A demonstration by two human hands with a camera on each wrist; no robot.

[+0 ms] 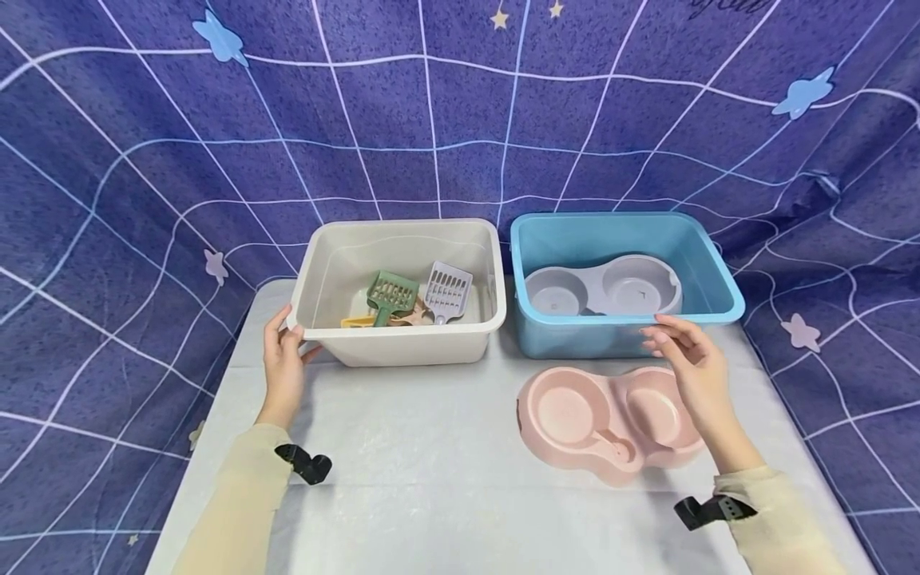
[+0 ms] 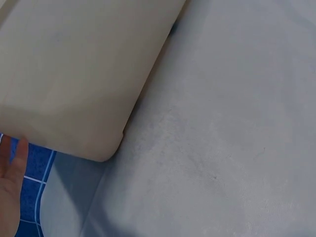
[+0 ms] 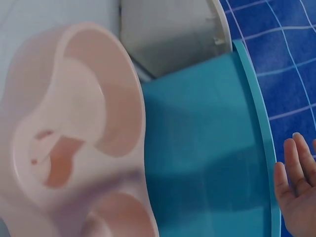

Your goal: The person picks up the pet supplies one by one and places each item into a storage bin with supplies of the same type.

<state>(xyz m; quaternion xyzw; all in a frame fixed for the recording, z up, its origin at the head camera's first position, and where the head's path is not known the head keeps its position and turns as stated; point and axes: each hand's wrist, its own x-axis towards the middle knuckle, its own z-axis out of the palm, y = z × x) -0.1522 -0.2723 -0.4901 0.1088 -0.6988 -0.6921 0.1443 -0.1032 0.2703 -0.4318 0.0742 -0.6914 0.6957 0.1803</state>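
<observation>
The left hand (image 1: pixel 283 369) touches the front left corner of a cream bin (image 1: pixel 402 335), its fingers loosely spread; in the left wrist view the hand (image 2: pixel 11 185) is beside the bin's wall (image 2: pixel 74 84). Inside the bin lie a green scoop (image 1: pixel 392 294), a grey scoop (image 1: pixel 449 291) and a yellow item (image 1: pixel 357 322). The right hand (image 1: pixel 693 375) is at the front rim of a blue bin (image 1: pixel 575 339), fingers extended; whether it touches cannot be told. That bin holds a grey double bowl (image 1: pixel 592 279). A pink double bowl (image 1: pixel 611 399) lies in front, partly below the right hand.
Both bins stand side by side at the back of a table with a pale cover (image 1: pixel 417 471). Behind and at both sides hangs a purple-blue curtain (image 1: pixel 460 104) with a line pattern and stars.
</observation>
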